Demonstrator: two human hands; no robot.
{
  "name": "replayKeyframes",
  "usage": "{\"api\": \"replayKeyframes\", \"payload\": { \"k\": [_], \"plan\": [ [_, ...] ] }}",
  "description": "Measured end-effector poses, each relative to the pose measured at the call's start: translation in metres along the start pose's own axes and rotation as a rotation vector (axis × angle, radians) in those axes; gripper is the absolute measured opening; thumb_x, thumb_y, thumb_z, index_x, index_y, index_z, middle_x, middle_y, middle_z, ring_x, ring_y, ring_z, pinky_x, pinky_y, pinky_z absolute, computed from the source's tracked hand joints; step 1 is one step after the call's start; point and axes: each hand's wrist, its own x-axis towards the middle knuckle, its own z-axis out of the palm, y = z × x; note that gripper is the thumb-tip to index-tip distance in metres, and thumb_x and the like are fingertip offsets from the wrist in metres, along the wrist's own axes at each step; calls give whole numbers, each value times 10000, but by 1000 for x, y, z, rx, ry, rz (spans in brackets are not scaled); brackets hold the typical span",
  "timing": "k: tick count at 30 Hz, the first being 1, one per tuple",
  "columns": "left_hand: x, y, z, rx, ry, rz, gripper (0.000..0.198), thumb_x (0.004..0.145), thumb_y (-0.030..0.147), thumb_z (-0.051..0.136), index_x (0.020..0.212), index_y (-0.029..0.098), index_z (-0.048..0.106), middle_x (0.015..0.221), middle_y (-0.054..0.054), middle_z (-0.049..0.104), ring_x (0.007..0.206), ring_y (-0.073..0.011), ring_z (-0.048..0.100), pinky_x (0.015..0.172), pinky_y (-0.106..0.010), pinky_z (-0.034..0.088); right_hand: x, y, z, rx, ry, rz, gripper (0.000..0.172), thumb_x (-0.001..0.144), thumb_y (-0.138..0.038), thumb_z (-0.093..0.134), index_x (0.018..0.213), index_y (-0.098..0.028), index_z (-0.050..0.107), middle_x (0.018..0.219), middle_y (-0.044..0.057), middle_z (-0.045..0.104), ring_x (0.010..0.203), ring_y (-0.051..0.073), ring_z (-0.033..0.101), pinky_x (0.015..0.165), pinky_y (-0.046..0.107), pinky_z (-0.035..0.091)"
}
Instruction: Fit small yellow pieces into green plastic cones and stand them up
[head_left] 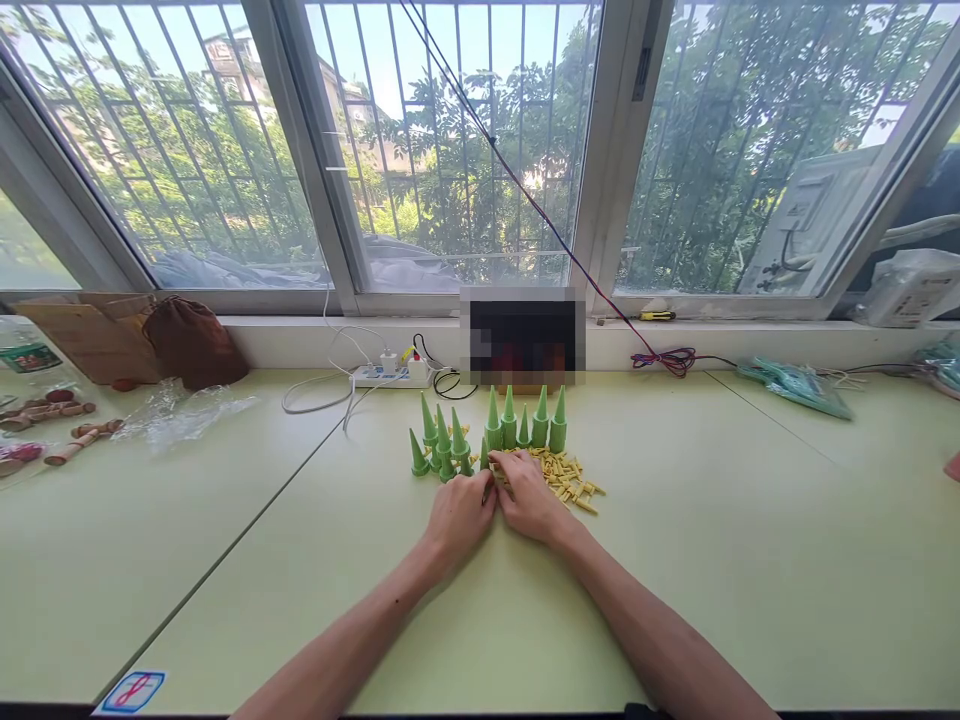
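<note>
Curled fingers meet over the table, and from where I stand I cannot tell what they pinch: the person's left hand (459, 508) and right hand (526, 492) come close together, their backs hiding much of the grip. Between the fingertips and just beyond them, a slim, pointed light-green cone (484, 454) stands upright, its lower part hidden, so whether either hand grasps it stays unclear to me. To its left, a cluster of light-green cone-topped pieces (444, 442) stands upright, the nearest just beside the left hand. Behind the right hand stands a row of light-green cones on cylindrical bases (557, 432), points up. Small yellow peg-like pieces (571, 478) spread in a loose heap beside the right hand, and a few more show among the left cluster. Everything rests on a smooth, pale yellow-green tabletop (675, 550). Farther back, a white power strip (393, 377) lies near the wall below the window. Over at the left stands a dark brown cloth bag (196, 342) against brown cardboard (97, 335); off to the right, a tangled red-and-dark cable (664, 360) lies below a yellow-and-black tool (657, 316).
</note>
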Motion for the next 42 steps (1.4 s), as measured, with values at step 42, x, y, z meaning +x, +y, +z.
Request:
{"api": "replayKeyframes", "payload": {
  "k": [42],
  "plan": [
    [5,-3,0,-22,-87,-35,253,907,200,392,877,190,642,818,-68,723,706,-204,657,583,-279,333,0,-2,1,-20,-2,-9,606,789,-64,496,1389,-139,448,1221,131,610,1158,267,459,997,426,375]
  ]
}}
